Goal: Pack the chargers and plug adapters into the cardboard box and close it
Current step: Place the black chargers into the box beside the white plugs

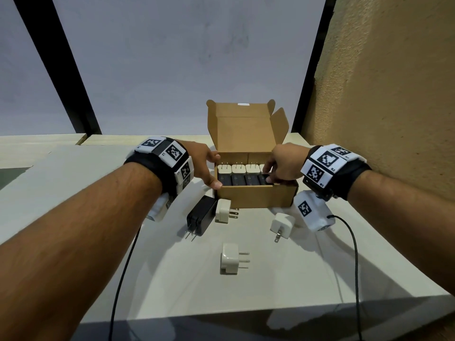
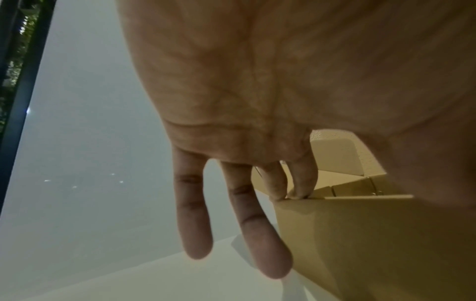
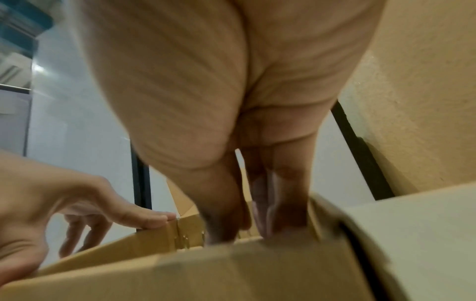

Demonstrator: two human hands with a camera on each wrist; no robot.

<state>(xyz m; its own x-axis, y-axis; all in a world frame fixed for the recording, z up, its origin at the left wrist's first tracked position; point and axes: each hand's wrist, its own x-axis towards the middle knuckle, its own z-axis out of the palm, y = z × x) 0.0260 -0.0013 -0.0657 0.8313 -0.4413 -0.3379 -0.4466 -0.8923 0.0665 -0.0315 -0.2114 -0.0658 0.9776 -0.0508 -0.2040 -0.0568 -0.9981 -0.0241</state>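
White desk (image 1: 320,279), open cardboard box (image 1: 256,198) half packed. My left hand (image 1: 202,163) rests flat-fingered on its left wall, my right hand (image 1: 283,163) pinches a black charger (image 1: 264,179) inside. 3 white adapters (image 1: 230,262) and 1 black charger outside.

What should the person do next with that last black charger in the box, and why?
Probably press it down flush: the right hand has its fingertips on the rightmost black charger in the cardboard box, while the left hand steadies the box's left edge. Then fetch the loose black charger.
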